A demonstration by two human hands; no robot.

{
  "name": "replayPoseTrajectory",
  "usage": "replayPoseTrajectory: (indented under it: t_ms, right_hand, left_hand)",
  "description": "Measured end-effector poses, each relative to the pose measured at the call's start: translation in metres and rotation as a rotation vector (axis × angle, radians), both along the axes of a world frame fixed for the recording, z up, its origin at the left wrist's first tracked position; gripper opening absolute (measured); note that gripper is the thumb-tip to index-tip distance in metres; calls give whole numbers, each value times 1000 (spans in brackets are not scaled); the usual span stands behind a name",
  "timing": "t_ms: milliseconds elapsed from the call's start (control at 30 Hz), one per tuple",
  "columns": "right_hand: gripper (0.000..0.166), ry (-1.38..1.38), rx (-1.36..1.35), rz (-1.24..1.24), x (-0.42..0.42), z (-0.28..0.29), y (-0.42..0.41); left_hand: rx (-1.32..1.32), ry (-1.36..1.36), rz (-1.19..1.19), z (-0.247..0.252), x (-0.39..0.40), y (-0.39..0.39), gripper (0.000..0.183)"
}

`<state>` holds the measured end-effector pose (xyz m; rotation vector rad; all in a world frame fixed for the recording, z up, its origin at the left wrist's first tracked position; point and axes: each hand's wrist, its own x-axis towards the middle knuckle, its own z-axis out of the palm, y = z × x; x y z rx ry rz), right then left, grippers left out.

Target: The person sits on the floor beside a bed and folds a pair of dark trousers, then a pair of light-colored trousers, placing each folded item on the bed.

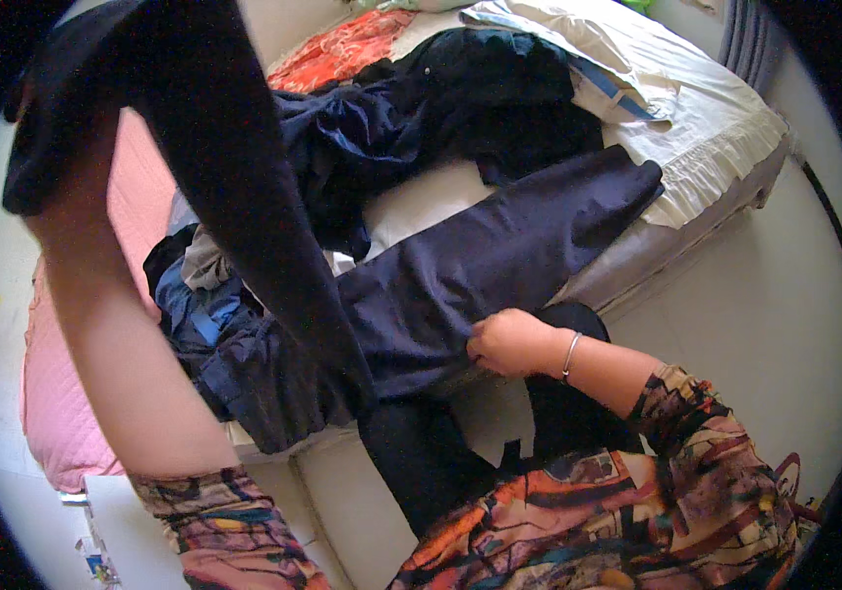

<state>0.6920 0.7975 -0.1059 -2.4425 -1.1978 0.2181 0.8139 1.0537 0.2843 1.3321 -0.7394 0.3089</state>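
Dark trousers (457,280), apparently one garment, lie stretched across the bed's near edge. One dark leg (244,177) is lifted at the left and drapes over my raised left hand (22,107). Fabric hides most of that hand; only a bit of finger shows, and the cloth hangs from it. My right hand (513,343) pinches the near edge of the flat dark cloth, fingers closed, a silver bangle (572,355) on its wrist. The trouser hems (642,173) point to the far right.
Behind lie a black and navy garment heap (480,96), an orange patterned cloth (347,48) and white clothing (612,51) on the bed. Crumpled blue and grey clothes (207,295) sit at the left, beside a pink quilted cover (67,413). The bed's edge (657,265) runs along the right.
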Motion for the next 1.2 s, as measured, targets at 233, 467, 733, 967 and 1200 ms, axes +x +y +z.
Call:
replayPoseTrajectory:
  t_ms: [233,467,733,967,1200]
  right_hand:
    - [33,692,1301,-429,11,45,-18]
    - [50,1039,2099,-967,15,15,-84]
    - [56,865,2413,-699,13,-23,-159]
    - [28,577,2038,-1147,26,-37,-213]
    - [31,-424,976,-1696,55,-26,-253]
  left_hand:
    - [-35,502,-592,-68,-11,-143,59]
    - [564,536,-375,-197,-21,-174,70]
    - [1227,280,444,-350,-61,-10,55]
    - [1442,379,768,-401,-88,52,56]
    - [1374,204,911,-403,-65,65,47]
